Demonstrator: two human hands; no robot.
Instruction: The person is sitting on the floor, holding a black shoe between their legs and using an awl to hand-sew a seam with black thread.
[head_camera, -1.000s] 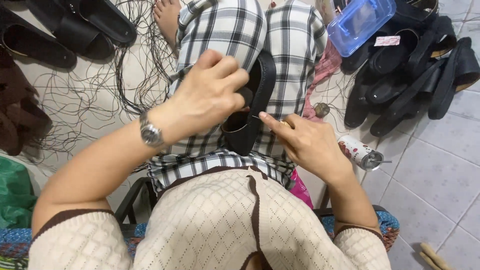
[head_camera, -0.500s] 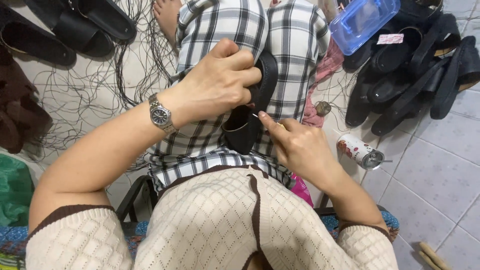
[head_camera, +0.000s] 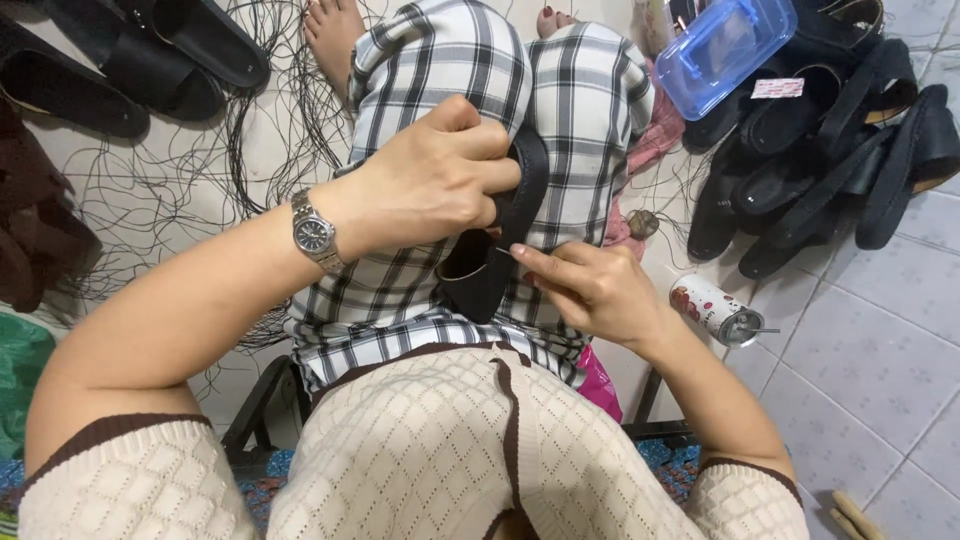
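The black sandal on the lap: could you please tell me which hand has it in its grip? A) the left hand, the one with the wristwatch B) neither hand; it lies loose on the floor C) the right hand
A: the left hand, with the wristwatch, wraps its grip around the black sandal over the plaid lap, while the right hand pinches something thin at its edge.

Two hands work here: the left hand (head_camera: 440, 180) grips one black sandal (head_camera: 495, 245), and the right hand (head_camera: 590, 285) pinches one thin needle (head_camera: 507, 251) right beside that grip. One silver watch (head_camera: 312, 235) sits behind the grip. One blue plastic box (head_camera: 725, 45) and one small can (head_camera: 715, 310) lie off to the right. Two bare feet (head_camera: 335, 30) show beyond the grip.
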